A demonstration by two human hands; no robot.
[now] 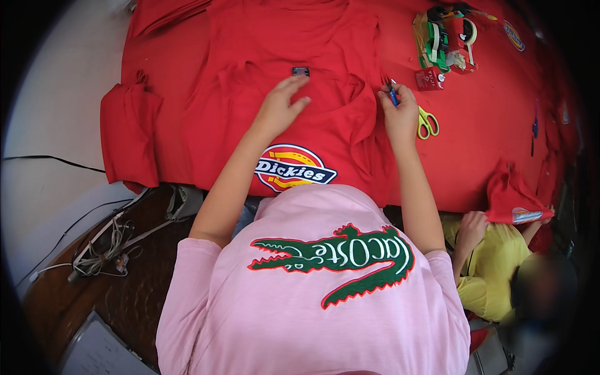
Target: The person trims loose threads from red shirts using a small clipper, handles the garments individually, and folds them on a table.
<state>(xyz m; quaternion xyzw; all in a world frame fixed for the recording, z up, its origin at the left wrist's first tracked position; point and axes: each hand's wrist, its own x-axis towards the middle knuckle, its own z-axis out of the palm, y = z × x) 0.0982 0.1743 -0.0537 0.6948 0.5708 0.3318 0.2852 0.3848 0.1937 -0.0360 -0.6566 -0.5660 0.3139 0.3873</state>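
A red T-shirt (pixel 250 125) lies spread on the table before me, with a printed oval badge (pixel 294 167) near its close edge. My left hand (pixel 282 107) hovers at or rests on the shirt by its small dark neck label (pixel 300 71), fingers and thumb apart, holding nothing. Between the fingers of my right hand (pixel 401 111) is a pair of small blue-handled thread snips (pixel 393 94), tip pointing away from me; the fingers partly cover it. Just right of that hand lie yellow-green scissors (pixel 427 124), their blades hidden.
Tape dispensers (pixel 440 40) and a small red box (pixel 430 79) stand at the back right. A folded red garment (pixel 128 134) hangs over the left edge. At right, a co-worker in yellow (pixel 497 262) handles red cloth (pixel 515 197). Cables (pixel 103 250) lie at lower left.
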